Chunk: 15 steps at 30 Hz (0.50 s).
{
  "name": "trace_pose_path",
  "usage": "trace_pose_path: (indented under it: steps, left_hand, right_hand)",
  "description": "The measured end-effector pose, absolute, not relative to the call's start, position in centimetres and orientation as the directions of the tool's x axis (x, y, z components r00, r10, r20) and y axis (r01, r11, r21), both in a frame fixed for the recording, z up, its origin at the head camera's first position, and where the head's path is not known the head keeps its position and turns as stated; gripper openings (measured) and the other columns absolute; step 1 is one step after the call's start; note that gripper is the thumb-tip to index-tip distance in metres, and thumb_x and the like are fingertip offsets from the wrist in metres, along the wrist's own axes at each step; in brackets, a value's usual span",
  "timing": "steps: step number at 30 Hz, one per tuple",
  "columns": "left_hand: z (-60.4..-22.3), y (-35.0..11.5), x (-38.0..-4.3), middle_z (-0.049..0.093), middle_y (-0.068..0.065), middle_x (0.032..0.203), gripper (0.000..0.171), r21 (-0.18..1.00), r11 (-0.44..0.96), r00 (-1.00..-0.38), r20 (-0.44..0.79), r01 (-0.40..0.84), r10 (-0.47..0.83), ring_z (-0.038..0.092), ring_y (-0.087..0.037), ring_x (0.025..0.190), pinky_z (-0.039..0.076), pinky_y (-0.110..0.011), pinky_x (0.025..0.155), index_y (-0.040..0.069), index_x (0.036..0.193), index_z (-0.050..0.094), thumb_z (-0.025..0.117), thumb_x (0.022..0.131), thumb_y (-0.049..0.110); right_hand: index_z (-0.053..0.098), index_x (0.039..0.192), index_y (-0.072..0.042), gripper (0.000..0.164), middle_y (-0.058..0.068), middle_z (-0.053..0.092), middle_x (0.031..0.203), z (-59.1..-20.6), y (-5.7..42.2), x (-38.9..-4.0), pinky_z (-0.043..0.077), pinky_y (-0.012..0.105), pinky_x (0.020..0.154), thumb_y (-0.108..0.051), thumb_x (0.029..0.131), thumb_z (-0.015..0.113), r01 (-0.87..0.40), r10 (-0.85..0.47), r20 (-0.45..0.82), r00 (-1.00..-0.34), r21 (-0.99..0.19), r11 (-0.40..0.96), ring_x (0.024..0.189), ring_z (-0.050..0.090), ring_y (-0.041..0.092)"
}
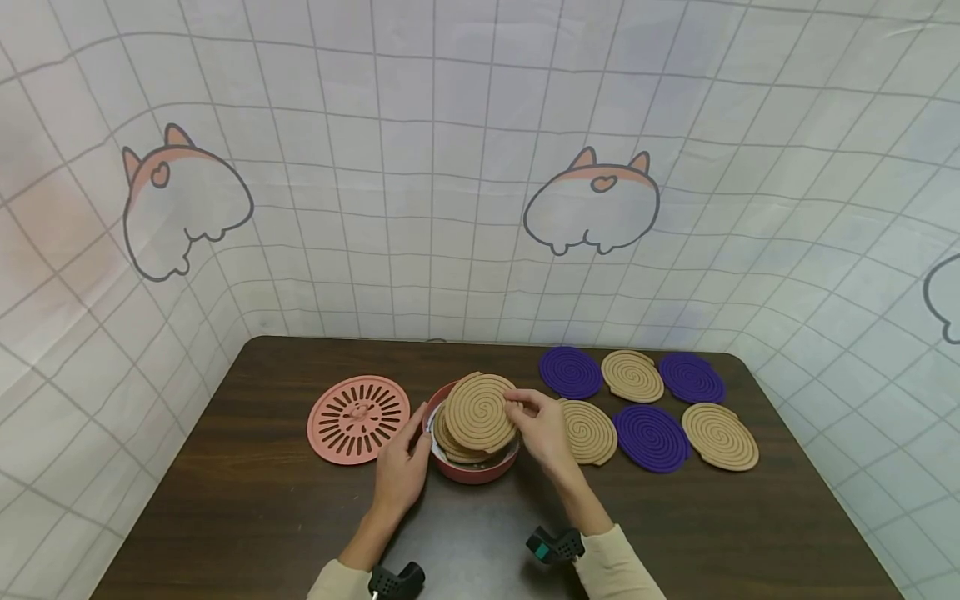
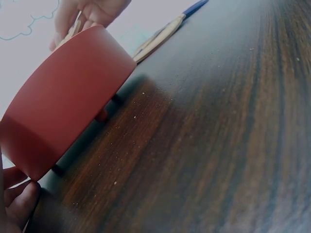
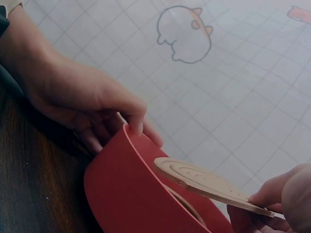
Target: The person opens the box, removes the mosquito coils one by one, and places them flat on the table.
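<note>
My right hand (image 1: 546,429) pinches a tan mosquito coil (image 1: 480,410) by its right edge, between thumb and fingers. The coil is held tilted over a round red container (image 1: 471,476), above other tan coils (image 1: 453,448) lying inside it. On the container's left side, my left hand (image 1: 401,473) grips the wall, with a finger hooked over the rim in the right wrist view. Small feet (image 2: 102,115) show under the container's red wall (image 2: 73,92) in the left wrist view. The held coil partly hides the container's inside.
A pink slotted lid (image 1: 330,429) lies flat left of the container. To the right, purple coils (image 1: 652,437) and tan coils (image 1: 722,437) lie in two rows on the dark wooden table (image 1: 247,500). A white gridded cloth (image 1: 450,167) hangs behind the table.
</note>
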<state>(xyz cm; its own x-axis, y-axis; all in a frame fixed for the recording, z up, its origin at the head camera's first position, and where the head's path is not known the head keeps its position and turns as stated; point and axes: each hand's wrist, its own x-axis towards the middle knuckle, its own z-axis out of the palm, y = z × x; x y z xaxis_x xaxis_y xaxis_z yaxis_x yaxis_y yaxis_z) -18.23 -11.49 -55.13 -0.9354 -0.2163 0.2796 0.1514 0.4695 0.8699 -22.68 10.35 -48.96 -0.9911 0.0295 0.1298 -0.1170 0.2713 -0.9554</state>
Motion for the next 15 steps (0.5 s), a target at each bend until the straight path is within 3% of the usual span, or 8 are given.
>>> trace_pose_path:
  steps: [5,7,11,15]
  left_hand:
    - [-55.2,-11.5,-18.2,0.068,-0.010,0.090,0.046,0.869,0.470,-0.933,0.286,0.156,-0.219,0.033,-0.004,0.053,0.031,-0.024,0.055,0.018,0.143,0.058,0.056,0.097,0.014]
    - [-55.2,-11.5,-18.2,0.061,-0.011,0.079,0.047,0.871,0.465,-0.934,0.285,0.157,-0.218,0.032,-0.004,0.052,0.031,-0.023,0.054,0.019,0.143,0.058,0.056,0.097,0.013]
    - [-55.2,-11.5,-18.3,0.065,-0.010,0.084,0.046,0.875,0.457,-0.932,0.287,0.162,-0.220,0.033,-0.004,0.053,0.032,-0.023,0.055,0.019,0.143,0.058,0.056,0.097,0.013]
    - [-55.2,-11.5,-18.3,0.059,-0.005,0.076,0.047,0.876,0.454,-0.934,0.285,0.163,-0.214,0.032,-0.003,0.052,0.031,-0.023,0.054,0.019,0.143,0.058,0.056,0.097,0.013]
  right_hand:
    - [0.076,0.106,0.001,0.019,0.009,0.072,0.089,-48.7,11.0,-22.6,0.037,0.017,0.051,-0.005,0.088,0.070,-0.120,0.031,0.132,-0.991,-0.961,0.250,0.058,0.050,0.002]
    - [0.076,0.106,0.001,0.019,0.007,0.071,0.089,-48.6,11.2,-22.6,0.036,0.018,0.050,-0.004,0.089,0.070,-0.122,0.030,0.133,-0.991,-0.962,0.245,0.058,0.048,0.002]
    - [0.075,0.107,0.002,0.019,0.008,0.071,0.089,-48.6,11.7,-22.5,0.037,0.018,0.050,-0.004,0.089,0.070,-0.108,0.037,0.119,-0.992,-0.968,0.228,0.059,0.049,0.002]
    - [0.074,0.107,0.004,0.020,0.013,0.072,0.094,-48.4,12.3,-22.2,0.041,0.017,0.053,-0.003,0.090,0.070,-0.089,0.042,0.099,-0.994,-0.975,0.204,0.062,0.053,0.001]
